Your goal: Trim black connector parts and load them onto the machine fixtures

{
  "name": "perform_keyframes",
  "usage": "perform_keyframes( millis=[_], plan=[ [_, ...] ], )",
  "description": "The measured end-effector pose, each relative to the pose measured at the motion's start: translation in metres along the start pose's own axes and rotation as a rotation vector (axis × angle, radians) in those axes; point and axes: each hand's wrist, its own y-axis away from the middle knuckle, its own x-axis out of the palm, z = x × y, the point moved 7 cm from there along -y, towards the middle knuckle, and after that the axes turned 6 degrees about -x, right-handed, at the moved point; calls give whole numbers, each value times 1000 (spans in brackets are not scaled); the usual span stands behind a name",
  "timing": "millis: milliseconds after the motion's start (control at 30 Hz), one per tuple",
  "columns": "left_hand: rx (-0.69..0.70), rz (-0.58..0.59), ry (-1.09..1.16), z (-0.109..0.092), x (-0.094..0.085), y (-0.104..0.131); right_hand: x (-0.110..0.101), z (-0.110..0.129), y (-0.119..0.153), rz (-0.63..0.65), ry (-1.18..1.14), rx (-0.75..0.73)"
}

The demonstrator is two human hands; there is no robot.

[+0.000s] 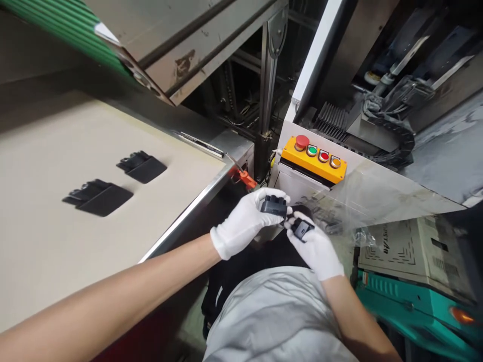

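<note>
White gloves cover both of my hands. My left hand (249, 218) is closed around a black plastic part (274, 205) with a row of short stubs along its upper edge. Just to the right and lower, my right hand (317, 249) pinches a smaller black plastic piece (303, 229) with a small slot in its face. The two pieces are close together but look apart. On the pale table to the left lie two more black plastic parts, a nearer one (105, 200) and a farther one (148, 170), each with similar stubs on one side.
A yellow control box (314, 160) with a red stop knob and several buttons sits on the machine ahead. The pale work table (181, 201) has a metal edge. An orange-handled tool (247, 179) hangs by its corner. At right, a carton (411, 251) rests on a teal machine (415, 301).
</note>
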Motion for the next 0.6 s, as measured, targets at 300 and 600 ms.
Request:
perform_keyframes(
  millis=[300, 600],
  plan=[
    [411, -86, -103, -66, 17, 39, 112, 100, 18, 345, 172, -658],
    [495, -103, -211, -78, 23, 57, 116, 82, 20, 276, 253, -711]
  ],
)
